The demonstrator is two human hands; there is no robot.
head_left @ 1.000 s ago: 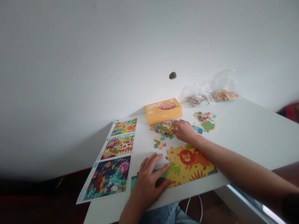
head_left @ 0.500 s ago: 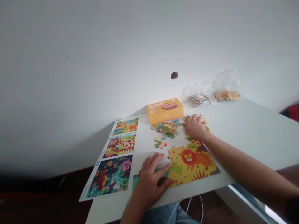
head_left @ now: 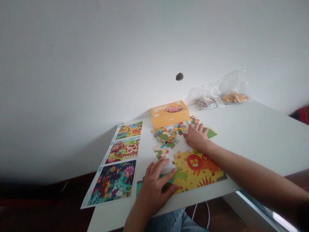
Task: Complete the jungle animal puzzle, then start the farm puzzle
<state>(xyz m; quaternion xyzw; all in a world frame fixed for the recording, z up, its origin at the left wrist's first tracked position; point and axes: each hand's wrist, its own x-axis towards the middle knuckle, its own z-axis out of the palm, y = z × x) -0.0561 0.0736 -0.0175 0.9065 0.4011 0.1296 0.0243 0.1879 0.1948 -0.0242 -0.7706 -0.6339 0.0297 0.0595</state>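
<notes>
My left hand (head_left: 156, 186) lies with its fingers spread on the left part of a partly joined jigsaw puzzle (head_left: 193, 170) showing lions on yellow ground. My right hand (head_left: 197, 138) is beyond the puzzle, fingers apart and palm down, touching loose pieces at the right of a heap of puzzle pieces (head_left: 166, 136). Past its fingertips sits an orange-yellow piece (head_left: 194, 120). A green piece (head_left: 211, 132) shows to the right of that hand, partly covered by it. Just beyond my left fingertips lies a cream-and-green piece (head_left: 159, 151).
An orange puzzle box (head_left: 170, 114) stands against the wall behind the heap. To the left, a sheet with three pictures (head_left: 116, 166) overhangs the front edge of the white table (head_left: 256, 138). Clear bags of pieces (head_left: 222, 96) rest at the back right.
My right hand moved right over the loose pieces, then back left. Pieces from the right now lie nearer the heap, which has shifted slightly left. My left hand has stayed in place.
</notes>
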